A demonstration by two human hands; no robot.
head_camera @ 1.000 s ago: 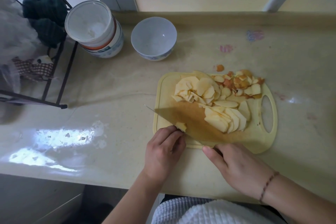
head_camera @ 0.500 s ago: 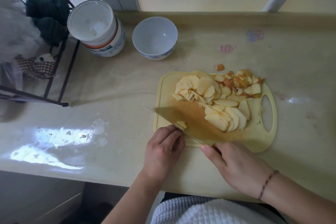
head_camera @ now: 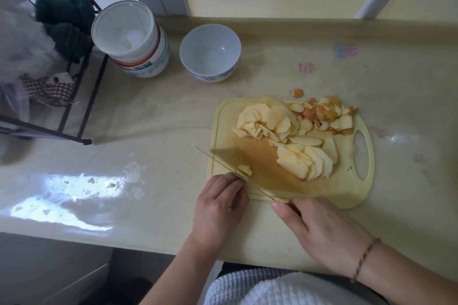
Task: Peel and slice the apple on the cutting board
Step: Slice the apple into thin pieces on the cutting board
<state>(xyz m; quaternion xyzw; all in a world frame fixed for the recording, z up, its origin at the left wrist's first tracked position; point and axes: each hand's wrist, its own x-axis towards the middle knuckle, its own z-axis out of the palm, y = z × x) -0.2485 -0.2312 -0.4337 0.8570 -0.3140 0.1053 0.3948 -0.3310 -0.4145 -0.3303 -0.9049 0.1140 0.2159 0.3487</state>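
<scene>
A pale yellow cutting board [head_camera: 347,190] lies on the counter. Peeled apple slices [head_camera: 304,158] are fanned across its middle, and a second heap of slices [head_camera: 262,119] sits at its far side. Reddish peel scraps [head_camera: 324,112] are piled at the far right corner. My right hand [head_camera: 319,233] grips the handle of a knife [head_camera: 223,164], whose blade stands edge-down across the board's near left corner. A small apple piece [head_camera: 245,169] lies against the blade. My left hand [head_camera: 219,205] curls its fingertips at the blade beside that piece; whether it holds apple is hidden.
A white bowl [head_camera: 210,53] and a stack of bowls [head_camera: 128,37] stand at the back of the counter. A black wire rack [head_camera: 81,106] with cloths fills the left side. One peel scrap [head_camera: 298,93] lies just off the board. The counter edge runs close below my hands.
Hardly anything has moved. The knife and both hands stay at the board's near left corner, with the small apple piece still against the blade.
</scene>
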